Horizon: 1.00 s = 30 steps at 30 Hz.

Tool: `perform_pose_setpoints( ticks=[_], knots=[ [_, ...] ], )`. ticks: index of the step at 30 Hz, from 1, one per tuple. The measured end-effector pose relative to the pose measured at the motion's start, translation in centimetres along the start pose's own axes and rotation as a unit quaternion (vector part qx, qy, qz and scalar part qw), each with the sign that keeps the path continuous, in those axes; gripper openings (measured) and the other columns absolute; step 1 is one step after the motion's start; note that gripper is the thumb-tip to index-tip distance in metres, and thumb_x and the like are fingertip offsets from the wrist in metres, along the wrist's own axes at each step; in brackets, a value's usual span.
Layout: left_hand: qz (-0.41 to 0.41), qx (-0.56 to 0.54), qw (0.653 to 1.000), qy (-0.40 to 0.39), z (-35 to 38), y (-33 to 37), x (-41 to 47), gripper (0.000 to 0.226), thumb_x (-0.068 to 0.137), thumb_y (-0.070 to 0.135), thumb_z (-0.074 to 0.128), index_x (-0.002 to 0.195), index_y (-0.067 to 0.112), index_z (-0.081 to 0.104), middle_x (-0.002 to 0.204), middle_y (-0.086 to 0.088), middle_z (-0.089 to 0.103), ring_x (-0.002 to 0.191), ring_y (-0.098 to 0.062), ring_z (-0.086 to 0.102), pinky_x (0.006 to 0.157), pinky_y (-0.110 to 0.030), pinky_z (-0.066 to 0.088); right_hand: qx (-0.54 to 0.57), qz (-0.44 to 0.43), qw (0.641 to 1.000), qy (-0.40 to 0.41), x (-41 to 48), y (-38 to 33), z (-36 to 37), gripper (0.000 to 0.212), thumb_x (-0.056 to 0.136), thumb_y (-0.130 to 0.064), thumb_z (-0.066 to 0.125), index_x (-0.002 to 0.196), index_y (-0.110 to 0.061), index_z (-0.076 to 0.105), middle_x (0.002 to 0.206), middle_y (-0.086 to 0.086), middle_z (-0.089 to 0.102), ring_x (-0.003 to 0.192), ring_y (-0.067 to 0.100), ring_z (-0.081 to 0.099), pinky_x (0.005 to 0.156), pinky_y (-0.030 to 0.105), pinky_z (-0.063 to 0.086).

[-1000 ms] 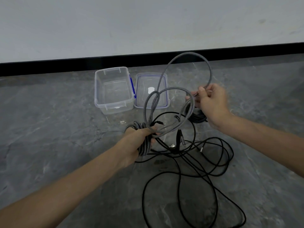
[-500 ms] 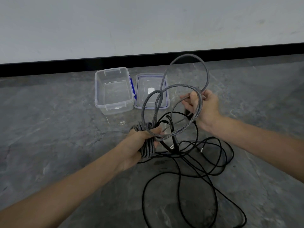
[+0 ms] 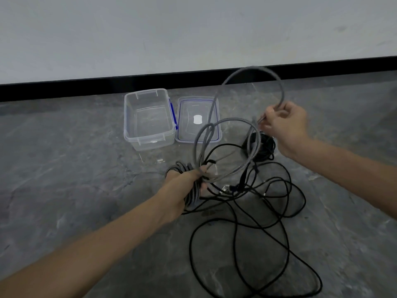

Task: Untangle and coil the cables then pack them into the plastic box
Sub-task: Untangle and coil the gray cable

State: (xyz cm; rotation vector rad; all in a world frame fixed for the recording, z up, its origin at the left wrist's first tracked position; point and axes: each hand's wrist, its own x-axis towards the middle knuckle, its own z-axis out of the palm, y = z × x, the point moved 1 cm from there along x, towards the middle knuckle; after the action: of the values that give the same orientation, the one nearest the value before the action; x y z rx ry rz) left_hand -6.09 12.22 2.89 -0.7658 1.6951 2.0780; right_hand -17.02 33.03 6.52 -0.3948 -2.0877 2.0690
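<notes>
My left hand [image 3: 184,183] grips a bundle of coiled grey braided cable [image 3: 249,70] low over the floor. From that bundle two big grey loops rise to my right hand [image 3: 283,123], which pinches the cable's free end at upper right. A tangle of black cables [image 3: 236,239] sprawls on the floor beneath and in front of both hands. A coiled black cable [image 3: 266,147] lies just under my right hand. The clear plastic box [image 3: 129,119] stands open and empty behind my left hand.
The box's clear lid [image 3: 219,136] with blue trim lies flat right of the box. A black skirting strip [image 3: 86,87] and a pale wall close off the grey stone floor [image 3: 64,168] at the back.
My right hand has swung out to the right and up again with the grey cable's end, widening the upper loop. My left hand has kept its hold on the bundle.
</notes>
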Motion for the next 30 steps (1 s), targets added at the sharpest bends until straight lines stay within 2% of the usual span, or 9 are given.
perform_pose_setpoints(
  ticks=[3,6,10,12,17,20,23,26,30],
  knots=[
    [-0.003,-0.004,0.999,0.049,0.1,0.0,0.3,0.01,0.088,0.01,0.067,0.082,0.002,0.068,0.061,-0.007,0.06,0.045,-0.01,0.053,0.047,-0.019,0.045,-0.035,0.012,0.998,-0.053,-1.7,1.1,0.7,0.024,0.097,-0.002,0.052,0.075,-0.011,0.046,0.071,0.01,0.059,0.062,0.012,0.065,0.062,0.031,0.059],
    [-0.004,0.039,0.997,0.071,-0.3,-0.2,0.5,0.014,0.088,0.009,0.067,0.075,0.002,0.067,0.052,-0.004,0.06,0.044,-0.01,0.053,0.045,-0.019,0.042,0.019,0.038,0.997,-0.071,-2.5,0.6,1.2,0.022,0.097,-0.002,0.051,0.077,-0.011,0.047,0.071,0.01,0.055,0.062,0.009,0.067,0.06,0.025,0.058],
    [0.011,0.062,0.995,0.079,-0.6,-0.5,1.0,0.017,0.083,0.016,0.076,0.081,-0.001,0.072,0.066,-0.009,0.067,0.064,-0.019,0.057,0.067,-0.03,0.049,0.107,0.075,0.989,-0.069,-2.8,-0.4,2.0,0.015,0.099,-0.003,0.048,0.085,-0.007,0.047,0.074,0.012,0.06,0.06,0.01,0.069,0.052,0.019,0.054],
    [0.016,0.065,0.994,0.082,-0.5,-0.3,1.1,0.026,0.079,0.026,0.079,0.078,0.001,0.07,0.072,-0.01,0.067,0.064,-0.02,0.056,0.074,-0.033,0.052,0.134,0.108,0.983,-0.065,-3.0,-0.7,2.4,0.011,0.099,-0.004,0.047,0.088,-0.006,0.047,0.078,0.014,0.063,0.059,0.012,0.067,0.051,0.019,0.054],
    [0.0,0.104,0.992,0.071,-0.1,0.4,0.5,0.039,0.079,0.043,0.075,0.067,0.008,0.064,0.047,-0.002,0.056,0.053,-0.017,0.047,0.059,-0.03,0.042,0.174,0.165,0.969,-0.061,-3.0,0.1,2.4,0.017,0.099,-0.002,0.046,0.084,-0.009,0.043,0.099,0.019,0.06,0.085,0.023,0.064,0.058,0.026,0.059],
    [-0.006,0.046,0.998,0.036,0.2,0.7,0.1,0.033,0.079,0.038,0.076,0.069,0.007,0.067,0.055,-0.003,0.06,0.053,-0.014,0.049,0.057,-0.025,0.046,0.185,0.189,0.961,-0.081,-3.1,0.9,2.4,0.006,0.099,-0.002,0.047,0.095,-0.006,0.047,0.092,0.017,0.063,0.078,0.02,0.068,0.06,0.027,0.059],
    [-0.026,-0.035,0.999,-0.006,0.6,0.9,0.1,0.025,0.083,0.027,0.073,0.085,0.004,0.066,0.067,-0.005,0.065,0.045,-0.01,0.05,0.044,-0.018,0.045,0.177,0.205,0.958,-0.1,-3.4,1.5,2.6,0.016,0.097,0.004,0.047,0.111,-0.001,0.052,0.086,0.017,0.066,0.072,0.018,0.07,0.064,0.027,0.06],
    [-0.035,-0.039,0.999,-0.002,0.8,0.8,0.3,0.016,0.087,0.018,0.07,0.082,0.004,0.064,0.058,-0.004,0.058,0.038,-0.009,0.048,0.039,-0.017,0.039,0.188,0.218,0.951,-0.115,-4.2,1.7,3.0,0.007,0.097,0.001,0.048,0.093,-0.004,0.051,0.083,0.016,0.066,0.07,0.018,0.071,0.072,0.03,0.061],
    [-0.031,0.013,0.999,0.0,0.6,0.9,0.1,0.014,0.085,0.018,0.071,0.078,0.006,0.066,0.05,-0.003,0.051,0.044,-0.012,0.043,0.051,-0.025,0.034,0.202,0.218,0.946,-0.126,-4.6,1.7,3.3,0.005,0.096,-0.003,0.053,0.092,-0.005,0.051,0.081,0.013,0.067,0.066,0.015,0.072,0.062,0.025,0.059]
  ],
)
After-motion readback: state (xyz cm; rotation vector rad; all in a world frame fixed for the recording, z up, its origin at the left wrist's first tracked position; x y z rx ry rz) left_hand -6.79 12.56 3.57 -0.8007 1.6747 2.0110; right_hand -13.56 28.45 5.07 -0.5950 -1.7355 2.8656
